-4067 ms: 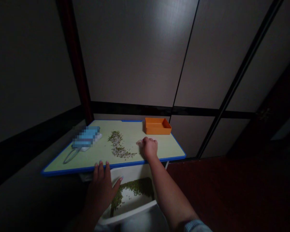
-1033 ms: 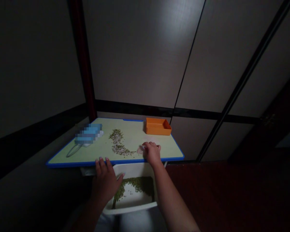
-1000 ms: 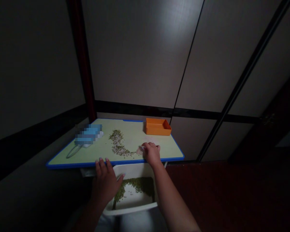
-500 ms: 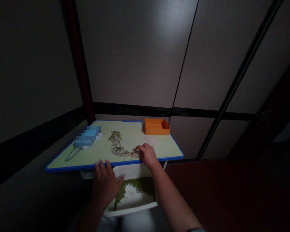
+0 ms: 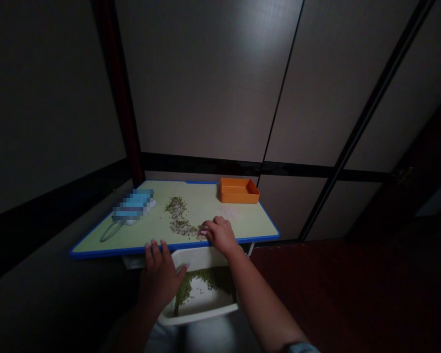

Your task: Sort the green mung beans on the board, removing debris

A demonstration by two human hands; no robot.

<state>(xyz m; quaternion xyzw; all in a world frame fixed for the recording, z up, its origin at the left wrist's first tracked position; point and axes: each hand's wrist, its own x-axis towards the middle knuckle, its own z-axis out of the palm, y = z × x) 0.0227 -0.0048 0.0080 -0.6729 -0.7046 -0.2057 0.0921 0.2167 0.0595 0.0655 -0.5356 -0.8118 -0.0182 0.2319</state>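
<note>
1. Tall grey-brown panelled wall point(image 5: 206, 88), crossed by dark strips, standing behind everything.
2. Dark red floor point(image 5: 297, 284), off to the right.
3. Pale green rectangular tabletop point(image 5: 202, 196) with a blue edge.
4. White plastic tub point(image 5: 202, 316) with rounded corners, below the near edge of the tabletop; small green grains point(image 5: 215, 277) lie along its far and side parts, leaving a bare white patch.
5. Left hand point(image 5: 159, 274): fingers spread apart, fingertips at the blue edge, thumb reaching over the tub; it grips nothing.
6. Right hand point(image 5: 222, 235): fingers bent down at the near right end of the loose grains on the tabletop. Whether anything is pinched there, I cannot tell.
7. Open orange rectangular box point(image 5: 238, 197), at the far right corner of the tabletop.
8. Light blue flat item point(image 5: 132, 203) (pixelated, so its details are lost), on the left side, with a thin grey loop point(image 5: 111, 231) beside it.
9. Mixed green and pale grains point(image 5: 176, 208), strewn in a curving band on the tabletop between the blue item and the right hand.
</note>
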